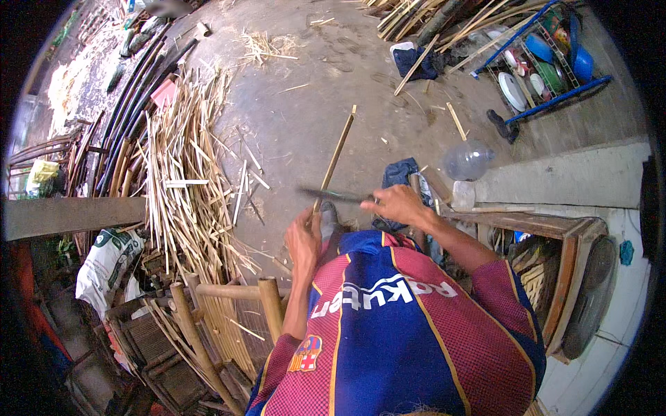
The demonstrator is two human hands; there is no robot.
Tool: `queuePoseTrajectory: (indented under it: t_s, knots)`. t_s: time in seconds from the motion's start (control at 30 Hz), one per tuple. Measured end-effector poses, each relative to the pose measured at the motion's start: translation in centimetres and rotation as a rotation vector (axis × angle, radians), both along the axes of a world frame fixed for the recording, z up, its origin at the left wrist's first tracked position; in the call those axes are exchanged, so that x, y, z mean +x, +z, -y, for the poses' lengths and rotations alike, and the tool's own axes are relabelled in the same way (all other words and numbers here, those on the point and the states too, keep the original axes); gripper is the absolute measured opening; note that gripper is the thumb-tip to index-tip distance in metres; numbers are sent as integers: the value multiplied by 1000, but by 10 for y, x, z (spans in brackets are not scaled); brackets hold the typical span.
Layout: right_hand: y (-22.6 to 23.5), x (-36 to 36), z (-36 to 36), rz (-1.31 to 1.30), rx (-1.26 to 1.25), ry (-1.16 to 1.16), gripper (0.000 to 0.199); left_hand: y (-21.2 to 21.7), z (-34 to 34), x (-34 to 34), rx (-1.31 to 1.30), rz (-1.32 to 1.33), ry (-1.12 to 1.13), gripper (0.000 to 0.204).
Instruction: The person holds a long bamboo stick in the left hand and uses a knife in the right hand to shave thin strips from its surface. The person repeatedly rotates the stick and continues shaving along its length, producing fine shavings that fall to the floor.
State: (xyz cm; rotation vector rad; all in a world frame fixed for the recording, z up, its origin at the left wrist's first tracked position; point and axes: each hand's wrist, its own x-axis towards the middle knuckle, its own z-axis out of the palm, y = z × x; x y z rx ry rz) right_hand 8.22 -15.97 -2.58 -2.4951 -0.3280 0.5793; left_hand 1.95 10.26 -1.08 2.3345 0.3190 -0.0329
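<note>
In front of my body, my left hand [303, 240] is closed around the lower end of a long, narrow bamboo strip [338, 148], which slants up and away over the concrete floor. My right hand [401, 206] grips a knife [338, 195] with a dark, slightly blurred blade pointing left. The blade crosses the strip just above my left fingers; whether it touches or only passes over the strip I cannot tell. Most of the knife's handle is hidden in my right fist. A shoe [329, 213] shows just beyond my left hand.
A big heap of split bamboo strips [187, 180] covers the floor at left, beside dark poles [132, 104]. A bamboo frame [270, 305] and a white sack [109, 263] stand lower left. At right are a clear plastic jug [469, 161], a blue dish rack [548, 107] and a wooden cabinet [569, 270].
</note>
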Motion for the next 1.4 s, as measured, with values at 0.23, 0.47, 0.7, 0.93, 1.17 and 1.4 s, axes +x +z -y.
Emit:
queuePoseTrajectory:
  t_s: [0.23,0.47,0.7,0.93,1.17,1.4]
  knots:
    - [6,-2,7,-75,-59,-5,70,6,-1,-9,61,-41,-42,31]
    - [10,-18,-23,-7,71,51,72,6,-4,6,-21,-1,52,30]
    - [-9,8,14,42,-4,0,80,14,-5,-9,55,-109,-23,29]
    - [-38,38,26,22,70,-241,76,8,-5,-9,59,-86,-34,29]
    - [-66,43,46,-34,-105,-317,74,-24,1,-10,81,-35,-161,29]
    - [-31,25,30,138,-148,-15,83,3,-5,-3,-82,-158,-49,36]
